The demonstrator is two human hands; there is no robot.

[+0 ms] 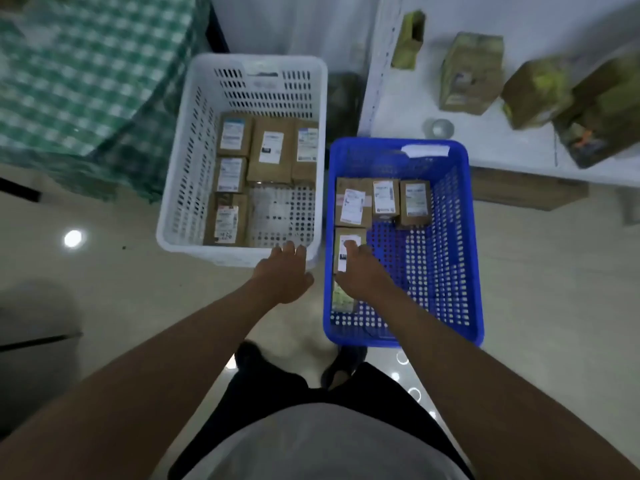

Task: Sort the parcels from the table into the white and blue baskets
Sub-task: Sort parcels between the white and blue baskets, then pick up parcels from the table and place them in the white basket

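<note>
On the far right, the white table (485, 140) is the biggest thing I have in view, and it carries several brown parcels not yet sorted, the nearest clear one a squat carton (471, 74) standing well back from the edge. Below it on the pale floor stand the two baskets side by side, nearly touching. The white basket (180, 188) holds six labelled cardboard boxes laid flat along its far and left parts, with bare perforated floor at its near right corner. The blue basket (464, 258) holds three small boxes in a row at the far end, and its right half is bare.

My right hand (363, 275) is down inside the blue basket, resting on a labelled parcel (348, 242) that lies flat against the left wall; the fingers look curled over its near end, though blur keeps me from telling whether they grip it or only press it. A greenish packet (341, 299) lies just below it, partly hidden by the wrist. My left hand (285, 275) holds nothing, fingers stretched out to the near rim of the white basket.

I judge this the placing step: a parcel being settled in the blue basket. Next I would need to let go, lift both hands out and reach right to the table for another parcel.
</note>
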